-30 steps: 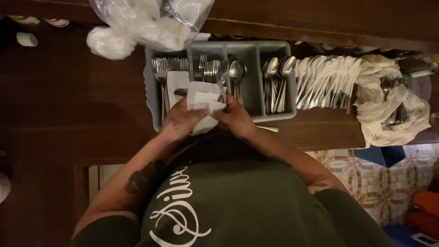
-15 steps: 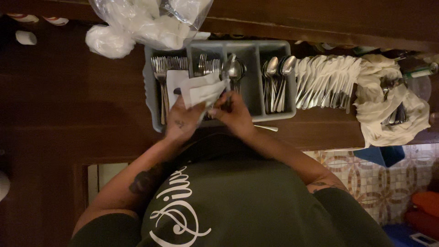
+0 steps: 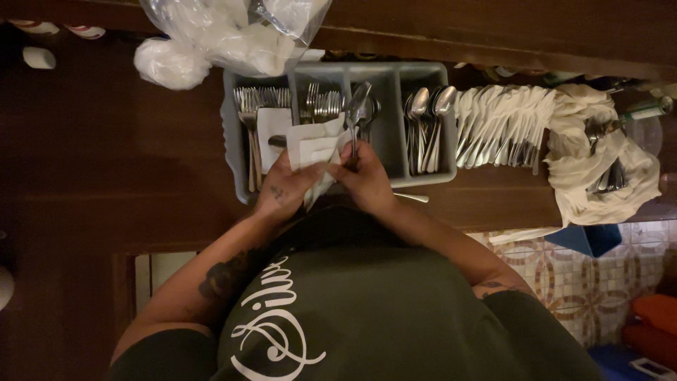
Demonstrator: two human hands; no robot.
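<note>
One grey cutlery tray [image 3: 423, 74] with three compartments, two hands, one white napkin [image 3: 314, 148], one plastic bag [image 3: 226, 35]

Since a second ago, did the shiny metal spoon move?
Yes. The shiny metal spoon came up in the right hand, now standing over the grey plastic cutlery tray.

A single head-worn view is given, aimed steeply down from above the wearer's chest. The green shirt front [image 3: 367, 310] is seen closest, along the lower edge; the grey cutlery tray [image 3: 416, 74] on the dark wooden counter [image 3: 106, 155] is framed beyond, near the top. No second view is provided.
</note>
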